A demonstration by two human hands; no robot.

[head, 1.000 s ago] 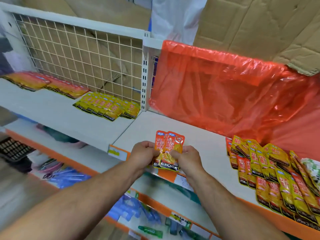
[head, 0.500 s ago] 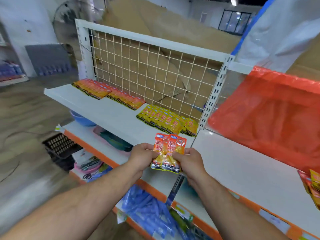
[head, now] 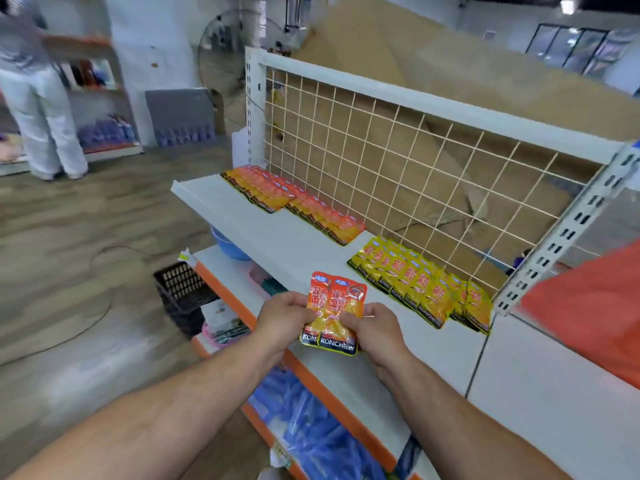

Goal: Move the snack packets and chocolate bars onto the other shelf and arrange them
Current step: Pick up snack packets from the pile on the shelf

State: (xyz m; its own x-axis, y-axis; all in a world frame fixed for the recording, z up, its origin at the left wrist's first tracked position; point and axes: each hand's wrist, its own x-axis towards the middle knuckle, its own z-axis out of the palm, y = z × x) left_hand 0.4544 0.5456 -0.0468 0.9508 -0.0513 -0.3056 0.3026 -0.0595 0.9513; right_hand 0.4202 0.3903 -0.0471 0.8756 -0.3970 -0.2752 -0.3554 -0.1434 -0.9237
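Head view: two bare forearms are reaching forward over a shop shelf unit.
Backing: large brown cardboard sheets (head: pixel 381 53) are leaning behind the unit.
Shelf: a white metal top shelf (head: pixel 284 244) is carrying the laid-out stock, with a cream wire grid panel (head: pixel 398 161) standing along its back edge.
Neighbouring bay: a translucent orange plastic sheet (head: pixel 588 306) is lying over the shelf to the right of the upright post.
Bystander: a person in pale trousers (head: pixel 38 98) is standing at far left, blurred.
Lower tier: blue plastic packs (head: pixel 311 434) are lying below the orange shelf edge.
Far rows: flat orange-red snack packets (head: pixel 291 199) are lying overlapped in two rows near the grid, at the shelf's left end.
Near row: yellow snack packets (head: pixel 422 285) are lying overlapped in one row beside the post.
Floor: a black slatted plastic crate (head: pixel 183 292) is sitting beside the unit.
Left hand (head: pixel 282 315): is pinching the left edge of the held packets.
Right hand (head: pixel 375 327): is gripping their right edge, fingers curled.
Held stock: orange-and-yellow foil snack packets (head: pixel 334 313), at least two fanned together, are being held upright above the shelf's front edge, apart from all rows.
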